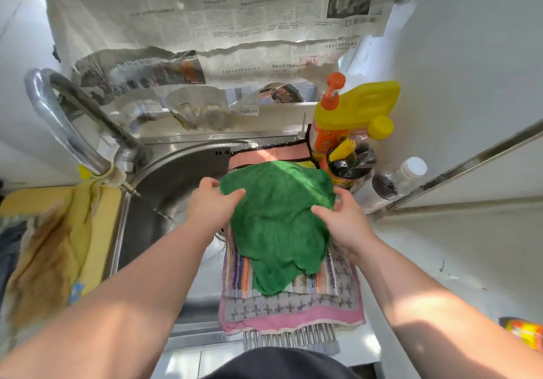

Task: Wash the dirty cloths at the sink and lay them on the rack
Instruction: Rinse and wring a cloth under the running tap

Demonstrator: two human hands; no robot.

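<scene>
Hands (210, 205) (345, 221) grip green cloth (276, 226); detergent bottle (355, 105) crowds right.

One head cam, wide-angle, looks steeply down & fwd, close over sink (182, 170) & rack (289, 340); newspaper (235, 11) wall up top.

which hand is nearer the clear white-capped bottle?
Right. The right hand grips the green cloth just left of the clear bottle; the left hand is across the cloth, farther left.
</scene>
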